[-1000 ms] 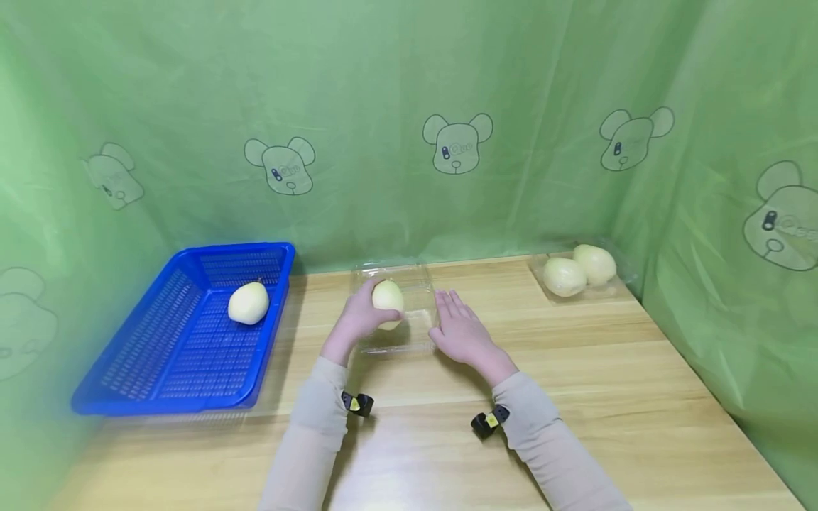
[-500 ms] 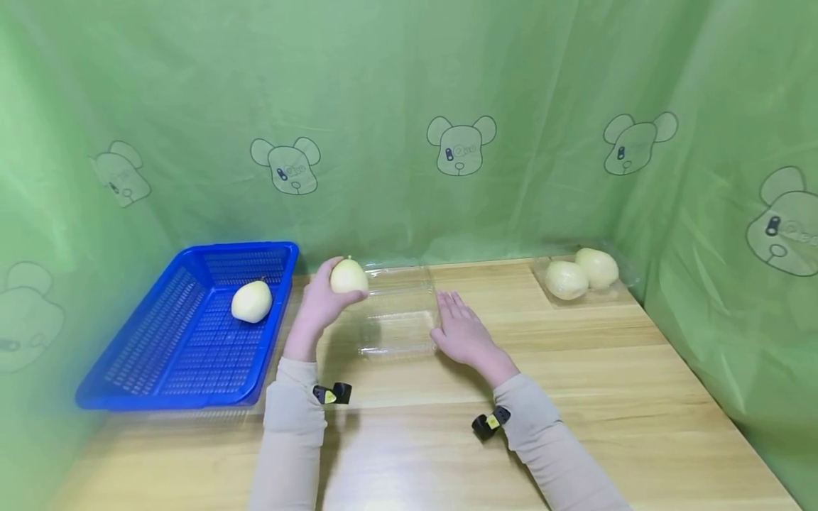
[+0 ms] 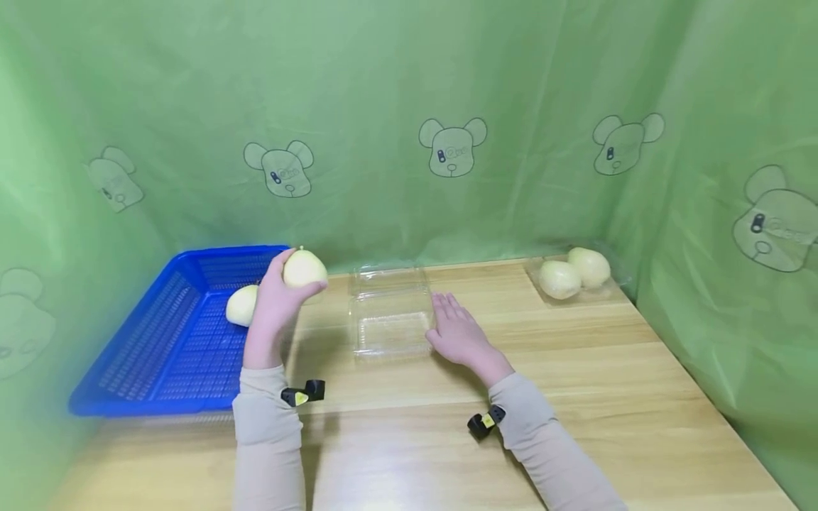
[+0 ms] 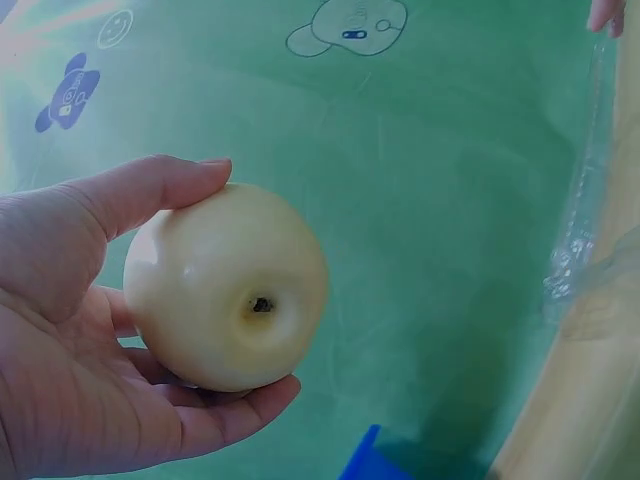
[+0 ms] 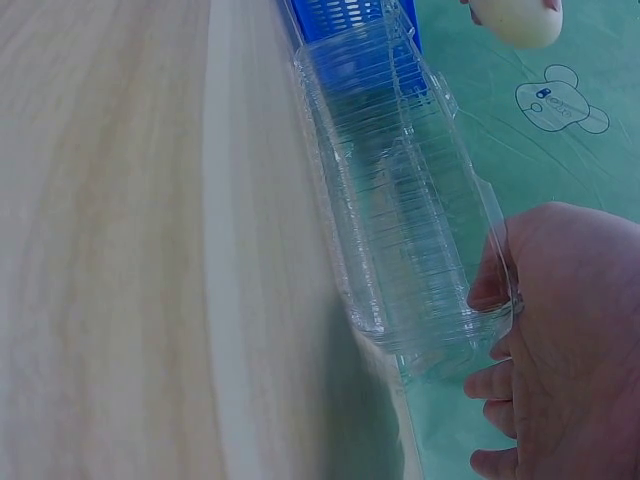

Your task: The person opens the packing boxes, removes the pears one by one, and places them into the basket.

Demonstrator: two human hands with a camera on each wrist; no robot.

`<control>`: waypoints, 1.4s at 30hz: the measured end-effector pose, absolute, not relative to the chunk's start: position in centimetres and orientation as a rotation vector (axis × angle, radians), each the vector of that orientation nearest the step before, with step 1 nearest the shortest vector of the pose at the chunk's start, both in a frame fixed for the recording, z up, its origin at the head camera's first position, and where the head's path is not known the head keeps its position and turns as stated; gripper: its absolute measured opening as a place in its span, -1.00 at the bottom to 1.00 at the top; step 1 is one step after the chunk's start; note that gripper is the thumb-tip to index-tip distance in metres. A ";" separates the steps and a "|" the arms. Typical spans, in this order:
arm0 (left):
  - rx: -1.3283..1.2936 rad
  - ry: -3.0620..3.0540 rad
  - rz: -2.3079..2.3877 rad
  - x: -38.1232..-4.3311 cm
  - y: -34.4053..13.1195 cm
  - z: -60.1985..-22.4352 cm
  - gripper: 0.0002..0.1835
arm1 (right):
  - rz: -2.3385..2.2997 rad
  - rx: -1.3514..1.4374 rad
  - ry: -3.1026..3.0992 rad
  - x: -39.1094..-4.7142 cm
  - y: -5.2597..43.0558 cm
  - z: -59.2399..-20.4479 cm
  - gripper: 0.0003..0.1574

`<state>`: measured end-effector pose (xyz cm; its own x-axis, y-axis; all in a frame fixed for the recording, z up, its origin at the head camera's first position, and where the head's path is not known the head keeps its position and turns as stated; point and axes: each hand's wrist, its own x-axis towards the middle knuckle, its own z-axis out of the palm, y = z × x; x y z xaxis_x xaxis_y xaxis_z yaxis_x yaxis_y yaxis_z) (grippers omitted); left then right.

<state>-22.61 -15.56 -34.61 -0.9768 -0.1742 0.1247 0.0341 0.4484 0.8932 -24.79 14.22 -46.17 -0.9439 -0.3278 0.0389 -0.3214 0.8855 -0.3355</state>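
A pale yellow pear (image 3: 305,268) is gripped in my left hand (image 3: 273,301), held up near the right rim of the blue basket (image 3: 153,406). In the left wrist view the thumb lies over one side of the pear (image 4: 215,285) and the fingers curl under the other. Partly hidden by that hand, another pear (image 3: 240,306) lies in the basket. My right hand (image 3: 461,333) rests beside a clear plastic container (image 3: 391,323), fingers straight. In the right wrist view its thumb and fingers touch the end of the container (image 5: 400,230), which has no fruit in it.
At the back right of the wooden table (image 3: 396,454), a second clear container (image 3: 543,294) holds two pears (image 3: 575,273). A green curtain (image 3: 364,199) with printed bear heads closes off the back and sides.
My left hand has lifted the pear out of the middle container and carried it left to the basket's edge. The right hand has stayed at the container's side.
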 end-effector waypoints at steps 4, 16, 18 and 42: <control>0.142 -2.496 -1.499 -22.2 -16.3 -33.9 -0.08 | -0.520 -0.514 3.034 -24.9 14.1 -46.2 -0.13; 0.149 -2.671 -1.164 -20.8 -19.3 -31.5 -0.09 | -0.543 -0.522 3.028 -24.7 14.1 -46.2 -0.14; 0.137 -2.693 -1.103 -20.6 -19.7 -30.9 -0.08 | -0.546 -0.525 3.027 -24.7 14.1 -46.3 -0.14; 0.084 -2.693 -0.813 -23.0 -25.3 -28.8 -0.06 | -0.543 -0.506 3.014 -24.4 14.1 -45.8 -0.14</control>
<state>-23.00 -25.31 -28.78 -0.9451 -0.1484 0.2910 0.0375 0.8357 0.5479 -24.45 14.09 -45.79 -0.9461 -0.3231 0.0209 -0.3101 0.8857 -0.3456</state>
